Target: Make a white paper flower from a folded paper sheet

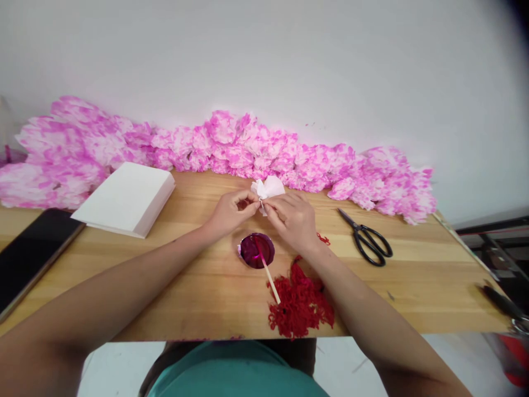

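Note:
Both hands meet over the middle of the wooden table, pinching a small piece of white crinkled paper. My left hand holds its gathered lower end between thumb and index finger. My right hand pinches the same spot from the other side, fingers bent. The paper fans out above the fingertips. Just below the hands sits a small dish of dark magenta liquid, with a pale stick leaning in it. Red tangled yarn lies beside the stick, near my right forearm.
Pink and white paper flowers line the wall at the back. A stack of white paper and a black phone lie on the left. Black-handled scissors rest right of the hands. Another dark-handled tool is at the far right edge.

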`<control>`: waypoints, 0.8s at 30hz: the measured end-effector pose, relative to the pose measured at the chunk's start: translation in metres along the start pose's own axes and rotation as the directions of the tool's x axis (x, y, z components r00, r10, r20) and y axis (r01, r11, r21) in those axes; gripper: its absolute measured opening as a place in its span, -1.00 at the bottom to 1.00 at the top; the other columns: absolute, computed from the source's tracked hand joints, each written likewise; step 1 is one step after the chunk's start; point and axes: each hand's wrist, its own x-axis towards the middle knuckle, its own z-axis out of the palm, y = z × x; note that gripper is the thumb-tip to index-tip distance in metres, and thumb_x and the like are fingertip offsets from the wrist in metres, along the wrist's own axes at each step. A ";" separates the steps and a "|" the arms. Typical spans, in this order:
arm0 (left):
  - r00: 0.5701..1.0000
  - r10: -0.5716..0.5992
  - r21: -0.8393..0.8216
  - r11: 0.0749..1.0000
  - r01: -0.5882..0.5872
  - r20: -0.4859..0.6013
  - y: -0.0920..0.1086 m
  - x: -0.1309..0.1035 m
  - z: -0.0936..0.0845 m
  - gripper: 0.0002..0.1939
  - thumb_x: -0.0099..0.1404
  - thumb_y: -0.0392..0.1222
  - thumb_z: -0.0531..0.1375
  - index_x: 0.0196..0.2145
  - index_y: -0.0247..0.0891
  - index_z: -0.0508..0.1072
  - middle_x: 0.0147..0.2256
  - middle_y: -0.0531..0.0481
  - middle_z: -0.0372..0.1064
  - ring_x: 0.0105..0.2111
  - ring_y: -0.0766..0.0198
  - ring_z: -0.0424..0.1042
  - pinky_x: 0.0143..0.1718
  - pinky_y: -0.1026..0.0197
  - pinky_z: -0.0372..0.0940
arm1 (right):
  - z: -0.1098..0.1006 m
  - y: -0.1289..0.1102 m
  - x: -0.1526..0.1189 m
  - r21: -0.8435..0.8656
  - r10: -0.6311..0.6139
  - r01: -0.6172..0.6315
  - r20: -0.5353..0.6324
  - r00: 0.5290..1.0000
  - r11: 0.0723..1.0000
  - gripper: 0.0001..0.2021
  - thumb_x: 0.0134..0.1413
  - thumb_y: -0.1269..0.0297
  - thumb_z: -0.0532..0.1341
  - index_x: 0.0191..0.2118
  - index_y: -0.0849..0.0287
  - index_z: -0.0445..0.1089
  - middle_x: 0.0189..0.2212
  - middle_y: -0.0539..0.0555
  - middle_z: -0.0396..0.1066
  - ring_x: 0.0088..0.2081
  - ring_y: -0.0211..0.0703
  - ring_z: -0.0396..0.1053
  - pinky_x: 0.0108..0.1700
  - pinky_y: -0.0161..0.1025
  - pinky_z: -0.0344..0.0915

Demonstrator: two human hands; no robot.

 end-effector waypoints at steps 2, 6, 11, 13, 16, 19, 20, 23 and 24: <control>1.000 0.001 -0.001 1.000 -0.001 0.014 0.001 -0.001 0.000 -0.86 0.22 -0.17 0.19 -0.41 -0.31 0.44 -0.40 -0.02 0.46 -0.37 0.32 0.42 -0.29 0.29 0.28 | 0.002 0.002 -0.001 0.011 0.019 -0.019 -0.003 1.000 1.000 -0.81 0.27 0.29 0.13 -0.28 0.11 0.51 -0.35 0.02 0.57 -0.31 -0.16 0.42 -0.18 -0.16 0.20; 1.000 0.010 -0.012 1.000 -0.010 0.003 0.002 -0.002 0.002 -0.87 0.21 -0.18 0.21 -0.38 -0.30 0.45 -0.39 -0.02 0.46 -0.37 0.32 0.43 -0.30 0.29 0.30 | 0.005 0.004 -0.002 0.017 0.038 -0.038 -0.022 0.999 0.999 -0.83 0.26 0.26 0.16 -0.26 0.09 0.51 -0.37 0.00 0.57 -0.31 -0.15 0.43 -0.20 -0.17 0.19; 0.999 0.026 -0.006 1.000 -0.026 -0.030 0.002 -0.003 0.005 -0.90 0.21 -0.21 0.22 -0.35 -0.30 0.47 -0.37 -0.02 0.47 -0.36 0.32 0.43 -0.30 0.29 0.31 | 0.005 0.004 -0.003 0.002 0.047 -0.047 -0.036 0.998 0.999 -0.83 0.25 0.24 0.17 -0.28 0.08 0.51 -0.39 -0.01 0.56 -0.34 -0.16 0.42 -0.23 -0.17 0.18; 0.999 0.033 0.005 0.999 -0.033 -0.034 0.003 -0.004 0.006 -0.91 0.21 -0.23 0.21 -0.35 -0.30 0.46 -0.37 -0.01 0.47 -0.36 0.32 0.43 -0.29 0.30 0.31 | 0.005 0.003 -0.003 -0.005 0.048 -0.048 -0.043 0.998 0.999 -0.83 0.25 0.25 0.17 -0.31 0.08 0.51 -0.41 -0.01 0.56 -0.35 -0.16 0.41 -0.23 -0.17 0.17; 0.999 0.037 0.040 0.999 -0.036 -0.030 0.004 -0.004 0.007 -0.93 0.22 -0.25 0.19 -0.38 -0.30 0.45 -0.40 0.01 0.45 -0.40 0.34 0.40 -0.32 0.31 0.29 | 0.004 0.001 -0.002 -0.009 0.055 -0.055 -0.041 0.998 0.998 -0.82 0.24 0.26 0.17 -0.34 0.09 0.49 -0.42 -0.01 0.55 -0.35 -0.16 0.41 -0.21 -0.16 0.16; 0.999 0.039 0.048 0.998 -0.037 -0.030 0.006 -0.005 0.007 -0.94 0.22 -0.26 0.18 -0.39 -0.30 0.44 -0.41 0.01 0.44 -0.41 0.34 0.40 -0.33 0.31 0.28 | 0.003 0.000 -0.002 -0.007 0.060 -0.061 -0.042 0.997 0.998 -0.83 0.24 0.27 0.17 -0.34 0.10 0.49 -0.42 -0.01 0.55 -0.35 -0.16 0.41 -0.20 -0.17 0.16; 0.999 0.039 0.040 0.998 -0.038 -0.032 0.006 -0.005 0.006 -0.94 0.22 -0.26 0.18 -0.39 -0.30 0.43 -0.41 0.01 0.44 -0.40 0.34 0.40 -0.32 0.31 0.28 | 0.003 0.000 -0.001 -0.006 0.060 -0.060 -0.045 0.997 0.998 -0.83 0.23 0.27 0.17 -0.34 0.10 0.49 -0.41 -0.01 0.55 -0.35 -0.16 0.41 -0.21 -0.17 0.16; 0.999 0.037 -0.002 0.999 -0.037 -0.032 0.007 -0.005 0.006 -0.93 0.22 -0.25 0.19 -0.38 -0.30 0.42 -0.40 0.01 0.44 -0.38 0.34 0.41 -0.30 0.31 0.29 | 0.002 -0.001 -0.001 -0.001 0.059 -0.059 -0.057 0.997 0.998 -0.84 0.23 0.28 0.17 -0.33 0.10 0.48 -0.41 -0.01 0.55 -0.34 -0.17 0.41 -0.20 -0.17 0.17; 0.999 0.033 -0.011 0.999 -0.034 -0.030 0.007 -0.005 0.006 -0.93 0.23 -0.25 0.19 -0.38 -0.31 0.42 -0.40 0.00 0.44 -0.38 0.33 0.42 -0.30 0.31 0.29 | 0.002 -0.001 -0.001 0.002 0.059 -0.059 -0.060 0.996 0.998 -0.84 0.23 0.28 0.17 -0.33 0.10 0.48 -0.41 -0.02 0.55 -0.34 -0.17 0.40 -0.20 -0.17 0.17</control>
